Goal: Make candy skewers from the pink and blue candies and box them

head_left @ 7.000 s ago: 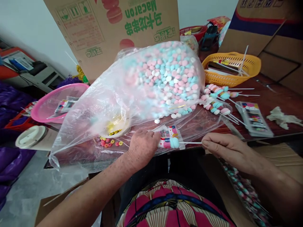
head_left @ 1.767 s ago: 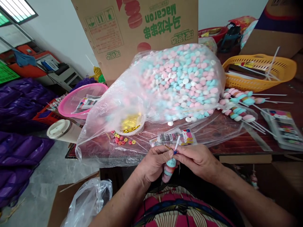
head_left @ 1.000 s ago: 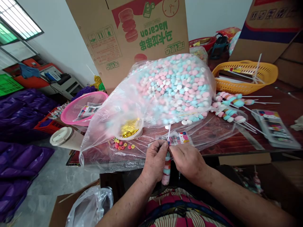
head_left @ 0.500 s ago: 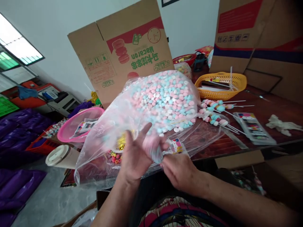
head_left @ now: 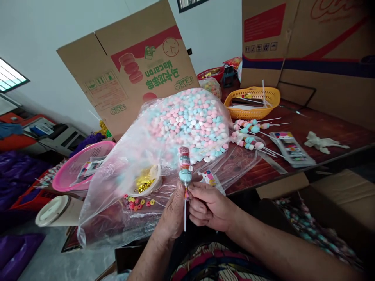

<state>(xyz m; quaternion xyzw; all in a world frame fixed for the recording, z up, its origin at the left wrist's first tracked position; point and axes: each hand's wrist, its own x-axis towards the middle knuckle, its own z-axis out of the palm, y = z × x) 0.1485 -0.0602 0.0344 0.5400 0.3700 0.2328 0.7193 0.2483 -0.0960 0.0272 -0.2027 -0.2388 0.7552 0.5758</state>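
Observation:
A marshmallow skewer (head_left: 185, 164) in a clear wrapper stands almost upright between my hands, with pink, grey, orange and pale blue pieces stacked on a white stick. My left hand (head_left: 173, 212) pinches the wrapper's neck from the left, thumb up. From the right, my right hand (head_left: 212, 207) has its fingers closed on the same neck, where a small gold and pink bit shows. The stick's lower end pokes out below both hands. Behind the skewer lies a big clear bag of pink, white and blue marshmallows (head_left: 187, 121).
Finished-looking skewers (head_left: 249, 136) lie to the right, near a yellow basket (head_left: 252, 113) of sticks and a clear plastic case (head_left: 293, 150). Left are a tub of gold ties (head_left: 146, 187), small colored rings (head_left: 137, 203), a pink basket (head_left: 63, 175) and a lidded cup (head_left: 58, 212). An open carton (head_left: 345, 195) sits below right.
My left hand, spread open beside the blurred skewer before, has closed on the wrapper's neck. The skewer has turned upright, and the view has shifted right.

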